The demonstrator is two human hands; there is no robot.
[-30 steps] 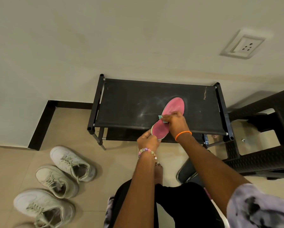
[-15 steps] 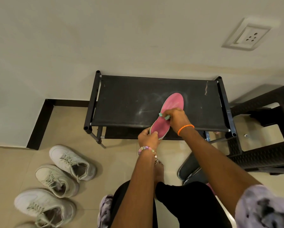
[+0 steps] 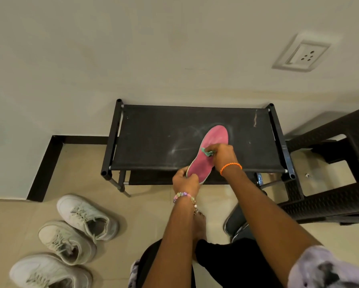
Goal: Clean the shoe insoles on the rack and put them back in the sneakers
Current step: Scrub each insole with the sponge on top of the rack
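3 white sneakers (image 3: 78, 231) on the floor at near left, well apart from the rack. Left hand (image 3: 185, 181) pinches the heel end of the pink insole (image 3: 208, 152) at the rack's front edge. Right hand (image 3: 224, 153) curls round a small green cloth (image 3: 207, 152), pressing it on the insole's middle. Insole lies tilted across the black rack (image 3: 153, 138) top, toe toward the wall (image 3: 133, 48).
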